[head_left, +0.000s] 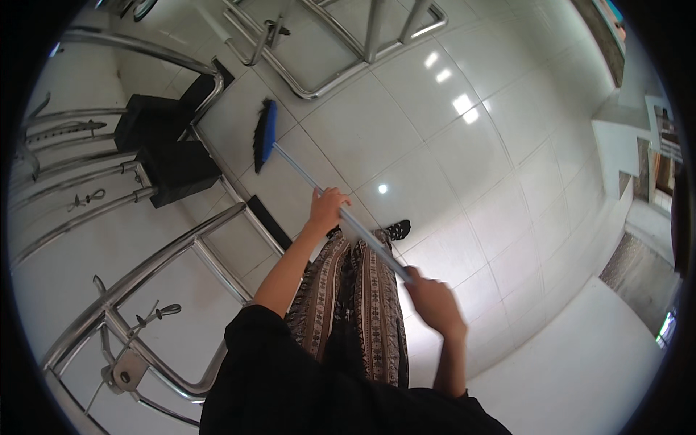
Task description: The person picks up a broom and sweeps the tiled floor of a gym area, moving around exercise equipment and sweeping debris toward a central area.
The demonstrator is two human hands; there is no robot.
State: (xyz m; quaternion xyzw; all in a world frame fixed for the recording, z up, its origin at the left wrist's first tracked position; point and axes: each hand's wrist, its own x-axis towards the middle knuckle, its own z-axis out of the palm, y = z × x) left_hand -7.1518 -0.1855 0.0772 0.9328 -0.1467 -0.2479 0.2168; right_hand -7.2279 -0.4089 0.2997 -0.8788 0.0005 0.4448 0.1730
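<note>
Both my left hand [328, 208] and right hand [433, 301] are wrapped tight around the broom [319, 190], blue head with black bristles upper left.

We find open white tiled floor [435, 159] ahead and to the right of the broom [267, 134], while the chrome tube frame [145, 268] and black padded blocks [170, 145] close off the left, and a second chrome frame [341, 51] bounds the far side.
</note>
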